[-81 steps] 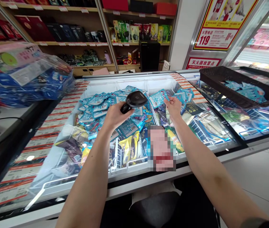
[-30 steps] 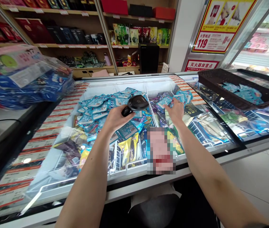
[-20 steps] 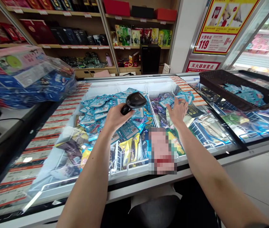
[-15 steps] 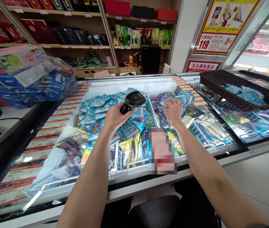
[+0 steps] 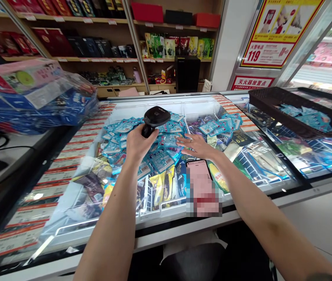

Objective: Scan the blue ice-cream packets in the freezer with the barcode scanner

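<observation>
A black handheld barcode scanner (image 5: 157, 116) is in my left hand (image 5: 138, 142), which is wrapped round its handle above a wide heap of blue packets (image 5: 161, 160). My right hand (image 5: 198, 147) lies palm down with fingers spread, and its fingertips reach the packet (image 5: 170, 140) at the heap's right edge. Whether they press on that packet I cannot tell. A smaller group of the same blue packets (image 5: 209, 127) sits farther right, beyond my right hand. Below that hand, a phone (image 5: 197, 171) with a pink screen, partly blurred out, rests at the front of the glass top.
Frozen goods show through the freezer's glass top, including yellow packs (image 5: 163, 183). A dark woven basket (image 5: 295, 111) with more blue packets stands right. Plastic-wrapped boxes (image 5: 40, 97) stand left. Stocked shelves (image 5: 101, 58) line the back.
My right hand has moved left from the smaller packet group to the big heap's edge, fingers spreading. The scanner in my left hand has shifted slightly left and up.
</observation>
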The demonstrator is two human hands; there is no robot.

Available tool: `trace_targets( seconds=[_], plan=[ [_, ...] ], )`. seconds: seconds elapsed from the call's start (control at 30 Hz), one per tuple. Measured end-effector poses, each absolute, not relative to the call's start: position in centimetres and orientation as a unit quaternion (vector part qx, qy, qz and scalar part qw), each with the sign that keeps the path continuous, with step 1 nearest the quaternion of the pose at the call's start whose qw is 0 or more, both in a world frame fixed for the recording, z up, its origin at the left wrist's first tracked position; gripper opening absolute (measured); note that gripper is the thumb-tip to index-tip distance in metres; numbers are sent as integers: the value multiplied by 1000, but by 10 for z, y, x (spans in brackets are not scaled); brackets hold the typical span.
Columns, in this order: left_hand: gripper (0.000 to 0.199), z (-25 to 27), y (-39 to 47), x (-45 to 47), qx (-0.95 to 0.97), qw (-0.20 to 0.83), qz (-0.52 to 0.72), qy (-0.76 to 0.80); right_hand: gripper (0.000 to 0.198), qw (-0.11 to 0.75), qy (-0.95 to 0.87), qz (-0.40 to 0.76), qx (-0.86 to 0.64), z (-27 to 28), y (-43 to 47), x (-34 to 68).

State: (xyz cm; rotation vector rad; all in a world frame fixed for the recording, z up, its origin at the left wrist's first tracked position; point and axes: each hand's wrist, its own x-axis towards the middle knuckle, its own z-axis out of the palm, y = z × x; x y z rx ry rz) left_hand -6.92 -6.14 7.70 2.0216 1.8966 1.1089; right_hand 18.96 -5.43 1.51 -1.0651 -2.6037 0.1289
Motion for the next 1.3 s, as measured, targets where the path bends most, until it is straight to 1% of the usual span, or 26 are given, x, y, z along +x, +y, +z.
trace_targets(
  seconds=[0.1,0.27,0.4,0.57,0.73,0.8,0.9,0.97,1.1,1.2,1.3],
  plan=[
    [41,76,-61,-70,675,83,373,631,45,195,-902,37,-383,18,-51,193],
    [42,73,-61,-69,689,89,356,624,48,255,-825,-17,-504,14,-45,202],
    [42,74,-63,-67,691,81,347,630,49,273,-818,-30,-506,11,-43,204],
    [41,77,-69,-63,706,98,346,610,59,233,-825,15,-514,16,-45,200],
    [40,78,-72,-59,714,99,330,610,72,272,-771,59,-572,24,-47,201],
    [40,77,-71,-58,716,99,327,609,67,295,-738,54,-604,25,-48,203],
    [40,77,-70,-58,723,109,325,600,41,342,-679,52,-647,24,-47,208],
    [40,77,-70,-58,731,120,324,588,37,392,-641,119,-649,21,-46,212],
    [41,77,-71,-57,750,141,314,564,38,505,-542,317,-592,14,-43,216],
    [44,76,-72,-57,766,167,295,546,35,553,-494,379,-553,14,-43,216],
    [45,75,-71,-57,780,176,278,532,35,569,-476,399,-538,17,-45,215]
  ],
)
